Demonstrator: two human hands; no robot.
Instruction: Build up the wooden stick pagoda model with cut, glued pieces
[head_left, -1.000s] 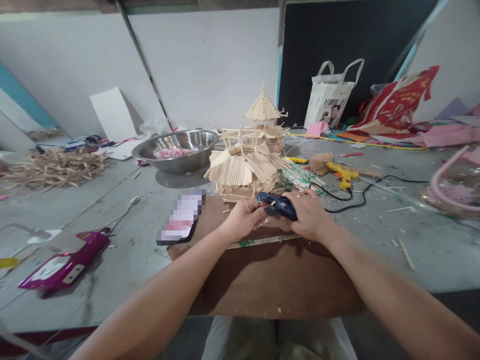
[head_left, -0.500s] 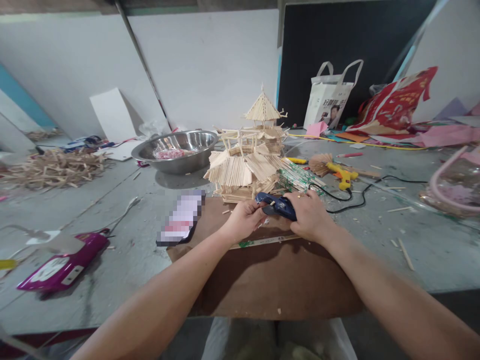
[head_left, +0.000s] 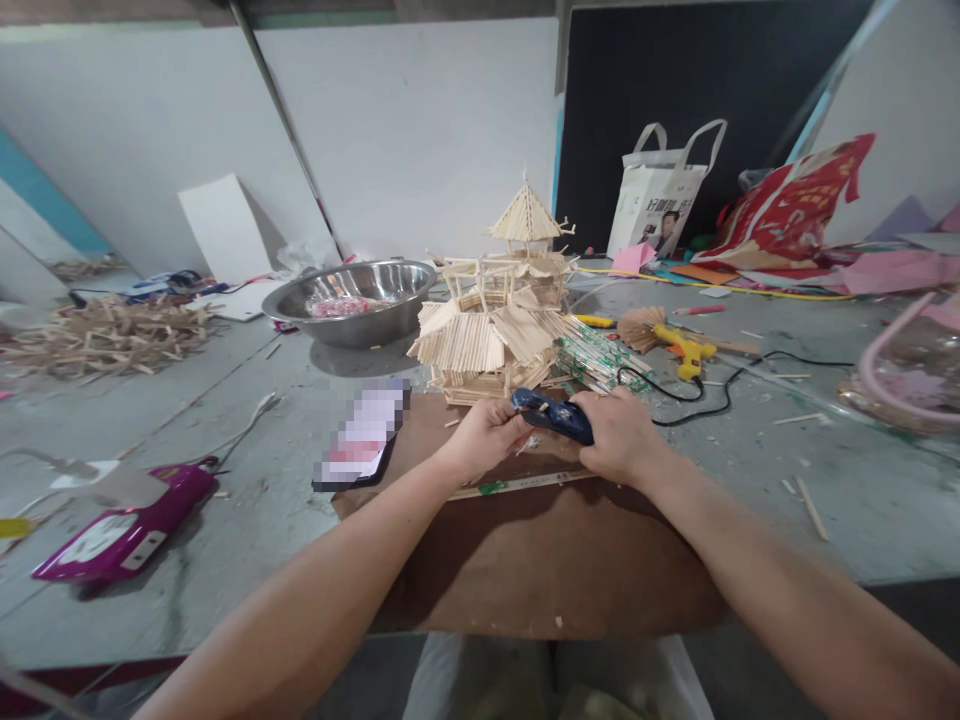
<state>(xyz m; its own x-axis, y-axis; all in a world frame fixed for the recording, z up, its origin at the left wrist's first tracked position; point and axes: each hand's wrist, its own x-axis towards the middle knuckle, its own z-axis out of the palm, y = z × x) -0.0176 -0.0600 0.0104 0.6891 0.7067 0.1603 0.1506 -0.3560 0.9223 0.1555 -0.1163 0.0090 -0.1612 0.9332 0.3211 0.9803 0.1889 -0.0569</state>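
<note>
My right hand (head_left: 619, 430) is wrapped round a dark blue hand cutter (head_left: 564, 420), whose head points left. Fingers pinched, my left hand (head_left: 491, 438) meets the cutter's head and holds a thin wooden stick, mostly hidden; a short pale end of the stick (head_left: 544, 408) shows at the jaws. Both hands are over a brown board (head_left: 555, 570). A paper chopstick wrapper with green print (head_left: 525, 486) lies across the board beneath them. Just beyond stands a pavilion model (head_left: 480, 340) built of wooden sticks, with a taller pointed tower behind.
A phone (head_left: 364, 435) lies left of the board, near a purple power strip (head_left: 127, 530). Behind are a steel basin (head_left: 352, 300) and a stick pile (head_left: 112, 335). To the right lie wrapped chopsticks (head_left: 600, 355), a yellow glue gun (head_left: 684, 350) with black cable and a clear pink-rimmed container (head_left: 911, 370).
The cutter's handles look squeezed closer together in my right hand. My left hand stays at its head, nearly still. Other things keep their places.
</note>
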